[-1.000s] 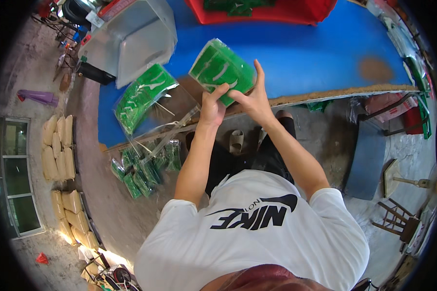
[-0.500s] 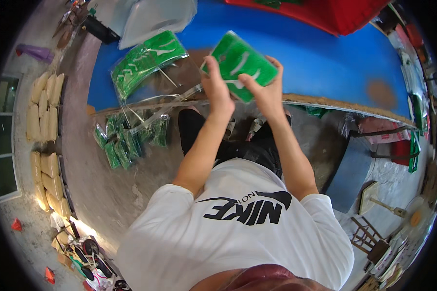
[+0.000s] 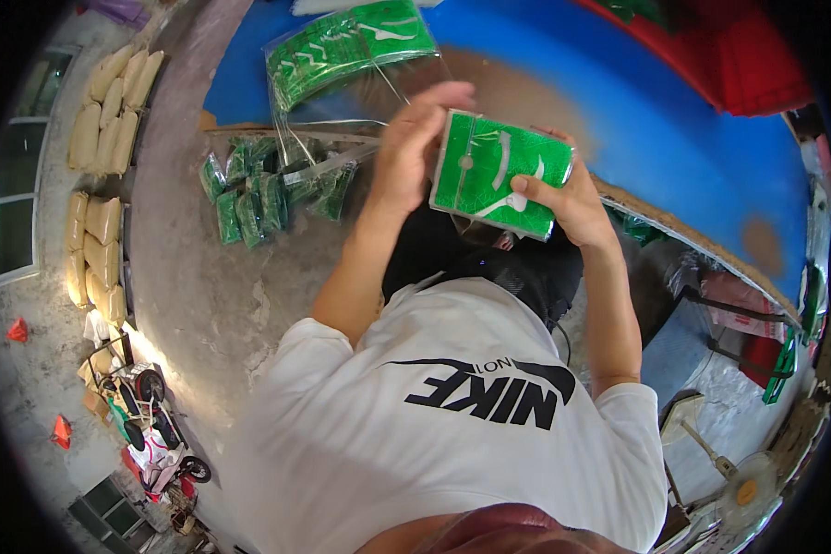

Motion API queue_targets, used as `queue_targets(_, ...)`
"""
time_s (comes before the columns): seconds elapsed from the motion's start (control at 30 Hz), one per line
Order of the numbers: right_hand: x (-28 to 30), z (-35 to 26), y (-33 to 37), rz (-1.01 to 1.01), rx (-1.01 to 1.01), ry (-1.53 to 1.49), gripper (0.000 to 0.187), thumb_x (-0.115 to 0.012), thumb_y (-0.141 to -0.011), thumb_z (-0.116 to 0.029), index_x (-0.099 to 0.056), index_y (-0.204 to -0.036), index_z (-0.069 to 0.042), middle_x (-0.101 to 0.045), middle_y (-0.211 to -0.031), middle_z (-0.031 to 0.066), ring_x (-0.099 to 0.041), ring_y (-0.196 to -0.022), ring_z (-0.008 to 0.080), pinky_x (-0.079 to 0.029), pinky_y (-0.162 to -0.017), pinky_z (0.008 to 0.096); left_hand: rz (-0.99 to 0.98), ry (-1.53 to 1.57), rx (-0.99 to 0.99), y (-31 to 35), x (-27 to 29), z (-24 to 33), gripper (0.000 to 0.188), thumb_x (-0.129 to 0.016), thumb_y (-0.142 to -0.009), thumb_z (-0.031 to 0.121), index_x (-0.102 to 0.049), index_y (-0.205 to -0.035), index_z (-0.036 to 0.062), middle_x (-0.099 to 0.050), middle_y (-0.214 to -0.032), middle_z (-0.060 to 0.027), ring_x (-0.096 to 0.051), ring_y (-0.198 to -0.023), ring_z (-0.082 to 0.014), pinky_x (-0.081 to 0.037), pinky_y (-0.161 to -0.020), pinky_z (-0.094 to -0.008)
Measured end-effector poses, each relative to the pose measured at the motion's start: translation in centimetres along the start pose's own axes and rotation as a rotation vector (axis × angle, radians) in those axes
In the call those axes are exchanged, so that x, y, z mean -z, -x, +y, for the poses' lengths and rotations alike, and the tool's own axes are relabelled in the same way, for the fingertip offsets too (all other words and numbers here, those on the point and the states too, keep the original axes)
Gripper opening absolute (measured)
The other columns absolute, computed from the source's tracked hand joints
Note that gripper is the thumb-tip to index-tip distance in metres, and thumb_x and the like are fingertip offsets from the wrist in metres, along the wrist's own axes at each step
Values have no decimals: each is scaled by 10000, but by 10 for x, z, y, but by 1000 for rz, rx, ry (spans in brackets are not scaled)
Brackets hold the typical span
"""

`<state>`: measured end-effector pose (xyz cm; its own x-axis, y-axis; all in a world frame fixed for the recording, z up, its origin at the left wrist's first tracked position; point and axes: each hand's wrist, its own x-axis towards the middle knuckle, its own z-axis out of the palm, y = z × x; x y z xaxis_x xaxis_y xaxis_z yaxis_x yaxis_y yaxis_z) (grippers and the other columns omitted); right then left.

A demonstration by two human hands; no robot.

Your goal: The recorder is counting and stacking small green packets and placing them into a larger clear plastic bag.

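Observation:
A flat rectangular green pack (image 3: 478, 183) with pale curved markings and clear wrapping is held over my lap, just off the table's near edge. My right hand (image 3: 568, 198) grips its right side, thumb on the face and fingers behind. My left hand (image 3: 415, 143) is beside the pack's upper left corner, fingers stretched out and slightly blurred; whether it touches the edge I cannot tell. Left of it, a larger clear plastic bag with green printing (image 3: 351, 51) lies on the blue table (image 3: 526, 55) and hangs over its edge.
Several small green packets (image 3: 249, 198) lie on the floor to the left. A red container (image 3: 739, 55) stands at the far right of the table. Stacked beige sacks (image 3: 102, 231) line the left side. A fan (image 3: 743, 494) is at the lower right.
The green pack has come nearer my body and turned. My left hand has let go of its left side and straightened its fingers. The whole view has swung round.

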<state>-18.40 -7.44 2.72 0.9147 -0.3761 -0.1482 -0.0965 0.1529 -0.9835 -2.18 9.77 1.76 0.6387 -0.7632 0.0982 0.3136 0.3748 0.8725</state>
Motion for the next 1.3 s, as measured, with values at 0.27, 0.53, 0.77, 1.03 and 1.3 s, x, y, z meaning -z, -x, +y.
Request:
queue_targets(0.27, -10, -4, -17, -38, -50, -277, 670, -801, -824, -146, -448, -1369, 18, -634, -1191, 128, -632, -1087, 222, -504, -963, 360, 246, -1913, -598, -15, 76, 26, 572, -770, -760, 94, -584, -1301, 86, -510, -1311, -149, -442, -1315, -366, -359, -1100, -491)
queue_targets(0.53, -50, -8, -55, -370, -210, -309, 527, -771, -859, -204, -561, -1300, -5, -667, -1171, 108, -633, -1109, 199, -511, -964, 340, 160, -1669, -736, -10, 98, 89, 132, -768, -832, 88, -718, -951, 66, -642, -869, -63, -662, -739, -230, -523, -648, -348)
queue_targets(0.77, -47, -13, -69, -163, -168, -328, 450, -754, -874, -190, -588, -1248, -3, -680, -1156, 132, -699, -996, 204, -592, -841, 351, 101, -1516, -634, -27, 52, 92, 333, -786, -837, 92, -677, -1149, 55, -666, -1017, -90, -676, -880, -206, -530, -719, -308)
queue_targets(1.03, -56, -2, -29, 510, 400, -309, 865, -862, -790, -204, -311, -1417, 21, -536, -1233, 177, -569, -1138, 233, -493, -958, 351, 20, 264, 167, 6, -38, -18, 523, -811, -855, 268, -593, -1302, 106, -610, -1325, -36, -556, -1239, -181, -416, -1074, -359)
queue_targets(1.3, -41, 19, -6, 418, 366, -149, 787, -769, -895, -340, -320, -1426, 31, -513, -1296, 179, -544, -1182, 223, -469, -990, 356, 128, 14, 17, 10, -52, -38, 433, -805, -834, 75, -610, -1216, 22, -663, -1142, -46, -638, -1015, -133, -494, -897, -290)
